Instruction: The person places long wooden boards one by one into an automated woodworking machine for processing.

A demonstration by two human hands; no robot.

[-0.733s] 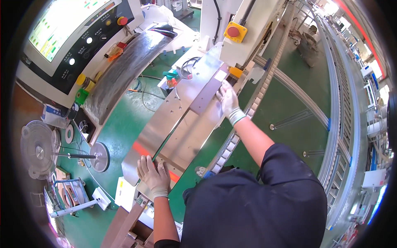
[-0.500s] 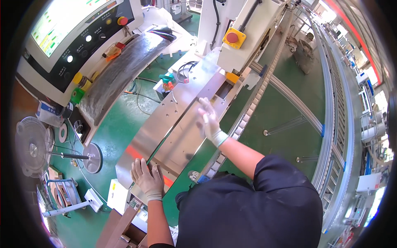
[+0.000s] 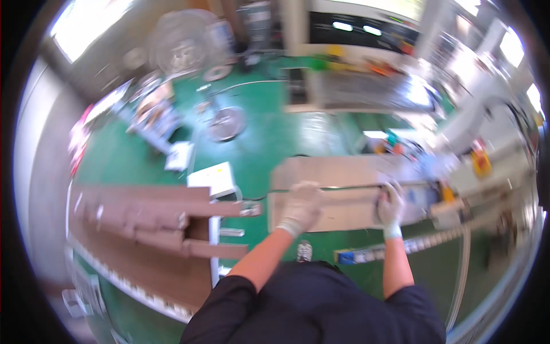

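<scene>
1 gloved left hand and 1 gloved right hand are at the metal table in front, too blurry to tell if they grip, with brown boards off left, done or waiting, I can't say.

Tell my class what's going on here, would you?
A person in pale gloves works at a flat metal worktop with a dark slit along it. The left hand is over its left part, the right hand farther right; blur hides whether either grips anything. Brown panels lie piled to the person's left.
</scene>
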